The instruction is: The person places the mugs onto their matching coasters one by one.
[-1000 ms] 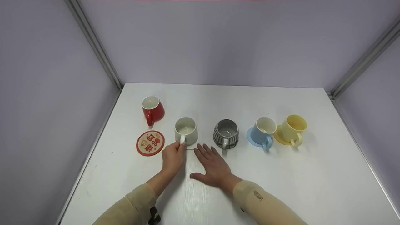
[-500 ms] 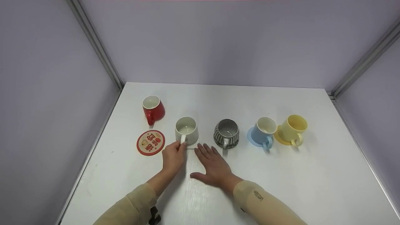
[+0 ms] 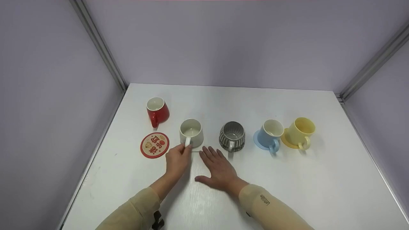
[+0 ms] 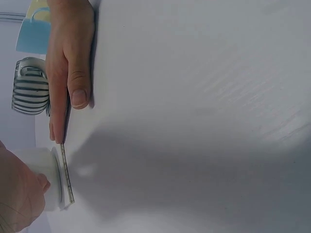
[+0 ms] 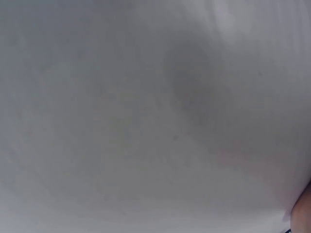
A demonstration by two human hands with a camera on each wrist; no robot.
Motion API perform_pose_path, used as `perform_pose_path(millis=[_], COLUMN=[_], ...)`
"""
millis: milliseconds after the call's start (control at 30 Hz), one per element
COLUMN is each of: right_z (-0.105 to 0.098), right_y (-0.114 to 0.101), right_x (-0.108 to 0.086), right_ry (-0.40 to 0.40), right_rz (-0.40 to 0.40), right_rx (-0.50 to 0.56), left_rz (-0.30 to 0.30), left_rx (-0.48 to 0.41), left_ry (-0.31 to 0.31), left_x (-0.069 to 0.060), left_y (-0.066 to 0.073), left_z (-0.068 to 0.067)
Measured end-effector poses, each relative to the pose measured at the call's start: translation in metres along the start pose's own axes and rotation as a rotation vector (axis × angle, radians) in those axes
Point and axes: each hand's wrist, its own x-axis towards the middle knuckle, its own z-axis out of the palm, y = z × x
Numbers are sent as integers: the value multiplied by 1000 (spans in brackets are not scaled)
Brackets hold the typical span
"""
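Observation:
The white mug (image 3: 197, 140) stands upright left of the table's middle, its handle toward me. My left hand (image 3: 176, 161) pinches the low end of that handle between thumb and fingers. Under the mug shows the straight edge of a thin pale coaster (image 4: 67, 177), clearest in the left wrist view. My right hand (image 3: 220, 171) lies palm down with straight fingers, its fingertips at the coaster's right end. Just beyond them a grey striped mug (image 3: 231, 135) sits on a dark patterned coaster. The right wrist view holds little but blurred white tabletop.
A red mug (image 3: 159, 115) stands at the back left, directly behind a round red-rimmed coaster (image 3: 154, 145). Toward the right, a blue mug (image 3: 266, 137) rests on a blue coaster (image 3: 257, 140), and a yellow mug (image 3: 297, 135) on a yellow coaster (image 3: 286, 140). Walls enclose the table.
Both hands and all the mugs keep their places. Only a very slight shift of the whole head view shows.

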Motion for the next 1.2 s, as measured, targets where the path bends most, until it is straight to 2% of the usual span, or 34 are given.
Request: perform_pose_path(millis=[267, 600, 767, 933, 1100, 1200], right_z=[0, -4, -3, -3, -6, -7], right_y=[-2, -5, -5, -5, -5, -4], right_x=[2, 0, 0, -1, -2, -3], right_ry=[-19, 28, 15, 30, 11, -6], right_rz=[1, -25, -16, -30, -24, -17], right_rx=[-8, 15, 26, 41, 60, 64], left_rz=[-11, -47, -38, -37, -38, -40], left_rx=[-17, -44, -50, -53, -64, -62], left_ry=[-16, -27, 14, 68, 97, 137], left_x=[-2, -5, -3, 2, 14, 24], left_y=[0, 0, 1, 3, 8, 11], left_z=[-5, -14, -20, -32, -49, -60])
